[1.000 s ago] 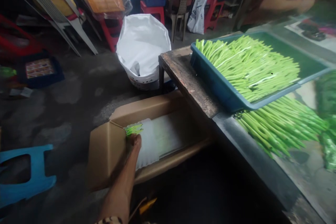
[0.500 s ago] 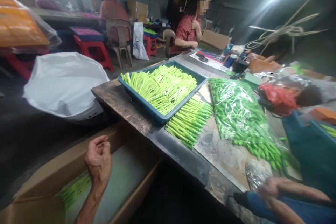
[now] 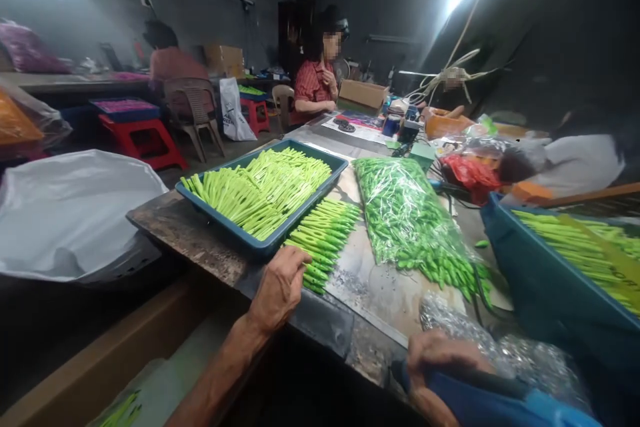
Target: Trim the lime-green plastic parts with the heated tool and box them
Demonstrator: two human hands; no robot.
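Sticks of lime-green plastic (image 3: 323,243) lie in a loose, slanting pile on a scuffed metal sheet (image 3: 385,300), tight against the outer wall of a teal plastic tray (image 3: 220,221) heaped with more of the same. The left hand (image 3: 277,290) hovers over the near table edge, half open and holding nothing, its fingertips just beside the pile's lower end; whether they touch it cannot be told. The right hand (image 3: 440,363) is closed around a blue item (image 3: 480,400) at the bottom of the view, right beside crumpled bubble wrap (image 3: 500,353). Room on the tabletop is tight: the tray nearly reaches the worn edge of the wooden table (image 3: 185,233), and only a strip of metal sheet separates the loose pile from a clear bag of green pieces (image 3: 405,213). A deep teal tub (image 3: 540,280) of sticks closes off the right side. Past the near edge the view drops into shadow, where an open cardboard box (image 3: 115,340) sits below the left forearm, with a white sack (image 3: 70,213) to its left. A seated person in a red shirt (image 3: 313,83) is well off beyond the far end of the table.
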